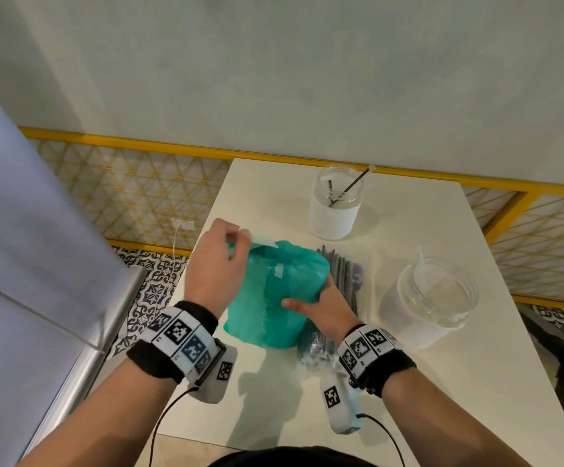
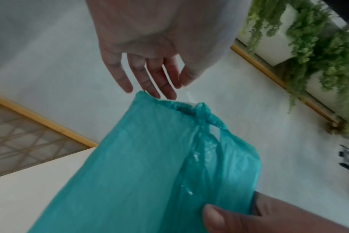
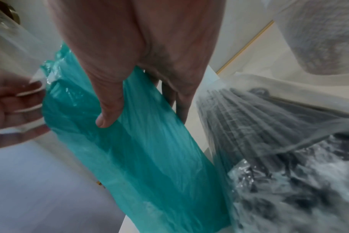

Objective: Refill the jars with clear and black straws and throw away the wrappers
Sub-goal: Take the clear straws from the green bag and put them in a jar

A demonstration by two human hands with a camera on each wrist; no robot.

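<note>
A teal plastic bag (image 1: 274, 294) stands in the middle of the white table (image 1: 425, 382). My left hand (image 1: 240, 239) is at the bag's top edge and pinches a clear wrapper strip (image 1: 260, 238), which also shows as the clear wrapper (image 3: 14, 44) above the left hand (image 3: 20, 102). My right hand (image 1: 302, 303) grips the bag's right side, thumb (image 3: 108, 116) in front and fingers behind the teal bag (image 3: 149, 157). A wrapped pack of black straws (image 1: 344, 274) lies right of the bag. The far jar (image 1: 336, 200) holds two black straws. The near jar (image 1: 432, 301) holds a clear straw.
A yellow lattice railing (image 1: 139, 197) runs behind the table against a pale wall. A metal-edged glass counter (image 1: 71, 298) stands close on the left above patterned floor tiles (image 1: 152, 291). Hanging plants (image 2: 319, 47) show in the left wrist view.
</note>
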